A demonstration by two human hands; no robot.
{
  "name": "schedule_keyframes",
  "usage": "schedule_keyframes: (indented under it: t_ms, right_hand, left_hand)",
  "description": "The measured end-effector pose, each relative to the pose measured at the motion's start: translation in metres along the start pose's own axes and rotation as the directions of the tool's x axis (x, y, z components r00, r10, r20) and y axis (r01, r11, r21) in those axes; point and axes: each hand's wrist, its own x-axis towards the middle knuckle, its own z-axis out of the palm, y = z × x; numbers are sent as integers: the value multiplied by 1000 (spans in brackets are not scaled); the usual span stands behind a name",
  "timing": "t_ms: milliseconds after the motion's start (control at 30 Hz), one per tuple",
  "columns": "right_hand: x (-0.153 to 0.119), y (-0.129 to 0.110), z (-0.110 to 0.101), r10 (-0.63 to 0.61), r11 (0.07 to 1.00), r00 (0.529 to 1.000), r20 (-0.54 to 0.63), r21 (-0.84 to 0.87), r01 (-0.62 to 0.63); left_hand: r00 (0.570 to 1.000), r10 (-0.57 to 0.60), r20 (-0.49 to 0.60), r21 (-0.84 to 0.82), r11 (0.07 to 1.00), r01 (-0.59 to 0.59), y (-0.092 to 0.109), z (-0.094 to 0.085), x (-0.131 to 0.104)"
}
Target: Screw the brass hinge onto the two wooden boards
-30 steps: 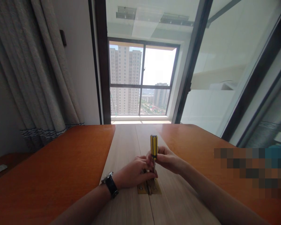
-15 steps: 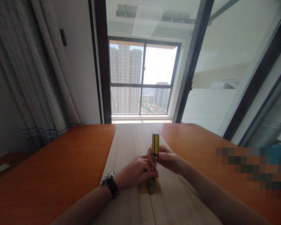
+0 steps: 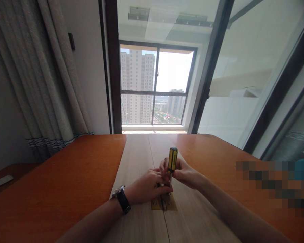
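Note:
A screwdriver [image 3: 172, 160] with a yellow and black handle stands nearly upright, leaning slightly right, its tip over the brass hinge [image 3: 157, 204]. My right hand [image 3: 183, 171] grips the lower part of its handle. Beside the shaft, my left hand [image 3: 152, 184] has its fingers closed near the screwdriver tip at the hinge; what they pinch is too small to make out. The hinge lies across the seam between two pale wooden boards [image 3: 134, 158], with screw heads showing on its near part. My hands hide its far part.
The pale boards rest on an orange-brown table [image 3: 91, 168]. A grey curtain [image 3: 58, 77] hangs at the left, and a dark-framed glass door and window [image 3: 157, 91] stand beyond the table. A white strip [image 3: 1, 182] lies at the far left.
The screwdriver handle has tilted from upright a little to the right, with my right hand still on it. The whole view has shifted slightly.

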Motion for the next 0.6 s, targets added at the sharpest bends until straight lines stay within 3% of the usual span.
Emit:
schedule_keyframes:
  t_ms: [367,600]
  right_hand:
    - [-1,-3,2,57,991,998,-26,122,-53]
    - [-1,-4,0,35,999,999,-3,-36,-35]
  left_hand:
    - [1000,2,-9,5,1000,-2,3,-2,1]
    - [1000,-13,1,26,1000,13,2,-1,1]
